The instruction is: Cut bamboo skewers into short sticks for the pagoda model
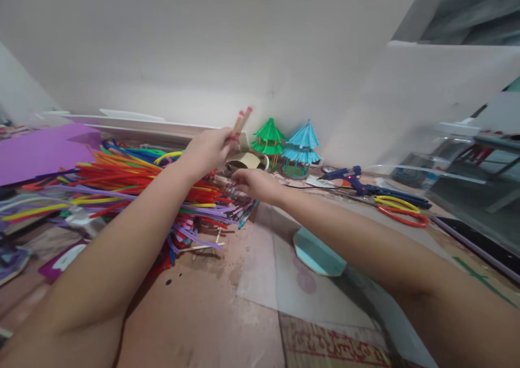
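Observation:
My left hand (211, 150) is closed on a pair of slim, pale sticks (241, 123) with red tips, raised above the back of the table. Just to its right and lower, my right hand (258, 185) has its fingers curled at the edge of a heap; what they hold, if anything, is hidden. The heap is made of bright pipe cleaners (122, 170) in orange, red, yellow and purple, with thin pens or sticks (242, 212) poking out. Beyond my hands lies a round container (266, 162), partly hidden. Under my right forearm sits a light-blue octagonal piece (317, 253).
Small green (270, 132) and blue (303, 143) pagoda-like models stand against the wall. To the right lie a blue glue gun (349, 177), scissors with yellow and red handles (402, 211) and a tablet-like device (483, 246). Purple sheet (44, 151) lies far left.

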Available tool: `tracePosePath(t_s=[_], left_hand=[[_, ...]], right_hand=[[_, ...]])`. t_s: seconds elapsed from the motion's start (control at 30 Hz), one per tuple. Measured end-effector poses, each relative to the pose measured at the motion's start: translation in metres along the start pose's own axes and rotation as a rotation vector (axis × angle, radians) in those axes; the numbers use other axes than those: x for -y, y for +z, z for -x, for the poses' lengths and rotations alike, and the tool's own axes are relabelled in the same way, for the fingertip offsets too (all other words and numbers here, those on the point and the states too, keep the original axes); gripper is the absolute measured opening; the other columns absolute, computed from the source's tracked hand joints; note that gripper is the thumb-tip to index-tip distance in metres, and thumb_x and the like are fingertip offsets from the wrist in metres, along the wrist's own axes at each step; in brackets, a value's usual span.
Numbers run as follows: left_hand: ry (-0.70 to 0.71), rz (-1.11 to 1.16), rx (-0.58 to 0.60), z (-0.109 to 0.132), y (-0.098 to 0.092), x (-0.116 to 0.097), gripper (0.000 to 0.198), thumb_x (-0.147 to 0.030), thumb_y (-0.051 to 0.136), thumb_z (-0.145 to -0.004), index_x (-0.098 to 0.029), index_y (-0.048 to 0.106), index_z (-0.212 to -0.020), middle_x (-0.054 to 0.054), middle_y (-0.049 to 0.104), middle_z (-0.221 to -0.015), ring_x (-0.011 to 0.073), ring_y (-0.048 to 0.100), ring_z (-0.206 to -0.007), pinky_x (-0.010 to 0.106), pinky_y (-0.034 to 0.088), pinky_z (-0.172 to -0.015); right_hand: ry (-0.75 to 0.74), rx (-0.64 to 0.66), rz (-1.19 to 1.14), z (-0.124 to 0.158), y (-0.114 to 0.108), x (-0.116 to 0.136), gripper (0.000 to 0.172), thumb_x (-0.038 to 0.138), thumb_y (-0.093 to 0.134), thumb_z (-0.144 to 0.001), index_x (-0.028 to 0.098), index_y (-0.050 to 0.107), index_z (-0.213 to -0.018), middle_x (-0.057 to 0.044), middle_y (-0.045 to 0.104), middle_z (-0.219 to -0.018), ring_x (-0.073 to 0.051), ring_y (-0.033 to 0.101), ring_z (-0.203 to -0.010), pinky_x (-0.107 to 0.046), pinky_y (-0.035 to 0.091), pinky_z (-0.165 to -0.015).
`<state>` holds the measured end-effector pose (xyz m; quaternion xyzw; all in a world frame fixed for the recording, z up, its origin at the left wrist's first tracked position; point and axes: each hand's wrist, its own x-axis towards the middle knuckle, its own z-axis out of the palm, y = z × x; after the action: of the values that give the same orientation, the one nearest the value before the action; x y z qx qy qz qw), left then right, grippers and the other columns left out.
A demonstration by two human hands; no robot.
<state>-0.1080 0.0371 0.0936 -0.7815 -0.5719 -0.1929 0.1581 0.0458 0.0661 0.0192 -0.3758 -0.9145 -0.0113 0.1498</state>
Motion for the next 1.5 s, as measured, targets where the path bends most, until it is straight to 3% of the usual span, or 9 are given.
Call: tracePosePath(t_s=[0.2, 0.4, 0.6, 0.7, 0.8, 1.0, 1.1, 1.3, 1.5], left_hand=[[0.057, 0.485, -0.335, 0.008, -0.017, -0.024, 0.026, -0.028, 0.035, -0.097, -0.019, 0.058, -0.104, 0.004, 0.067, -0.079, 0.0167, 0.06, -0.066, 0.028, 0.043, -0.063], [0.124, 0.453, -0.334, 0.012, -0.022, -0.029, 0.026, -0.027, 0.039, -0.096, -0.015, 0.061, -0.102, 0.004, 0.065, -0.076, 0.0163, 0.058, -0.066, 0.028, 0.041, -0.063], [0.107, 0.42, -0.332, 0.01, -0.023, -0.024, 0.028, -0.025, 0.038, -0.098, -0.014, 0.062, -0.105, 0.006, 0.067, -0.085, 0.0156, 0.056, -0.069, 0.026, 0.037, -0.062], [0.094, 0.308, -0.262, 0.009, -0.023, -0.026, 0.026, -0.029, 0.041, -0.097, -0.015, 0.063, -0.092, 0.005, 0.064, -0.079, 0.0159, 0.051, -0.066, 0.027, 0.032, -0.059], [0.137, 0.225, -0.071, 0.009, -0.019, -0.029, 0.027, -0.035, 0.051, -0.092, -0.017, 0.06, -0.074, 0.003, 0.058, -0.07, 0.0153, 0.046, -0.06, 0.027, 0.027, -0.056], [0.14, 0.401, 0.204, 0.008, -0.014, -0.038, 0.031, -0.036, 0.042, -0.094, -0.018, 0.061, -0.078, 0.001, 0.064, -0.07, 0.0161, 0.055, -0.062, 0.024, 0.034, -0.058], [0.046, 0.473, 0.14, 0.008, -0.019, -0.042, 0.035, -0.038, 0.038, -0.096, -0.018, 0.055, -0.072, 0.0, 0.056, -0.059, 0.0145, 0.049, -0.053, 0.025, 0.031, -0.053], [-0.039, 0.636, -0.192, 0.01, -0.029, -0.045, 0.03, -0.037, 0.037, -0.097, -0.019, 0.049, -0.077, -0.005, 0.038, -0.057, 0.0124, 0.035, -0.051, 0.025, 0.028, -0.051], [-0.031, 0.599, -0.172, 0.013, -0.032, -0.047, 0.029, -0.04, 0.044, -0.094, -0.018, 0.05, -0.076, -0.003, 0.043, -0.063, 0.0132, 0.039, -0.059, 0.026, 0.029, -0.054]], right_hand=[[-0.1, 0.011, 0.223, -0.017, 0.016, 0.017, 0.036, 0.021, 0.037, -0.099, 0.014, 0.056, -0.128, -0.016, 0.064, -0.118, -0.026, 0.064, -0.102, -0.036, 0.05, -0.081], [-0.073, -0.003, 0.301, -0.02, 0.011, 0.025, 0.036, 0.009, 0.032, -0.096, 0.008, 0.06, -0.118, -0.019, 0.064, -0.113, -0.026, 0.064, -0.1, -0.035, 0.05, -0.08], [0.04, -0.091, 0.321, 0.008, -0.009, 0.007, 0.027, 0.014, 0.04, -0.093, 0.013, 0.063, -0.107, -0.015, 0.069, -0.103, -0.024, 0.066, -0.091, -0.03, 0.046, -0.071], [0.132, -0.218, 0.247, 0.032, -0.029, -0.006, 0.027, 0.017, 0.04, -0.094, 0.014, 0.066, -0.099, -0.013, 0.071, -0.096, -0.023, 0.065, -0.087, -0.028, 0.041, -0.068], [0.177, -0.4, 0.056, 0.06, -0.057, -0.016, 0.025, 0.023, 0.043, -0.093, 0.016, 0.066, -0.089, -0.008, 0.069, -0.079, -0.019, 0.061, -0.071, -0.027, 0.036, -0.061], [0.175, -0.616, -0.446, 0.085, -0.095, -0.033, 0.027, 0.031, 0.046, -0.092, 0.018, 0.059, -0.072, 0.001, 0.058, -0.058, -0.011, 0.048, -0.047, -0.024, 0.034, -0.051], [0.183, -0.526, -0.576, 0.072, -0.082, -0.037, 0.026, 0.032, 0.042, -0.095, 0.017, 0.061, -0.087, 0.0, 0.063, -0.061, -0.01, 0.05, -0.045, -0.023, 0.038, -0.048], [0.077, -0.28, -0.261, 0.022, -0.018, -0.008, 0.007, 0.014, 0.07, -0.077, 0.021, 0.069, -0.078, -0.006, 0.073, -0.076, -0.017, 0.067, -0.072, -0.029, 0.048, -0.066], [0.053, -0.217, -0.035, -0.019, 0.016, 0.025, 0.02, 0.006, 0.06, -0.081, 0.017, 0.065, -0.065, -0.012, 0.075, -0.078, -0.021, 0.073, -0.08, -0.034, 0.053, -0.075]])
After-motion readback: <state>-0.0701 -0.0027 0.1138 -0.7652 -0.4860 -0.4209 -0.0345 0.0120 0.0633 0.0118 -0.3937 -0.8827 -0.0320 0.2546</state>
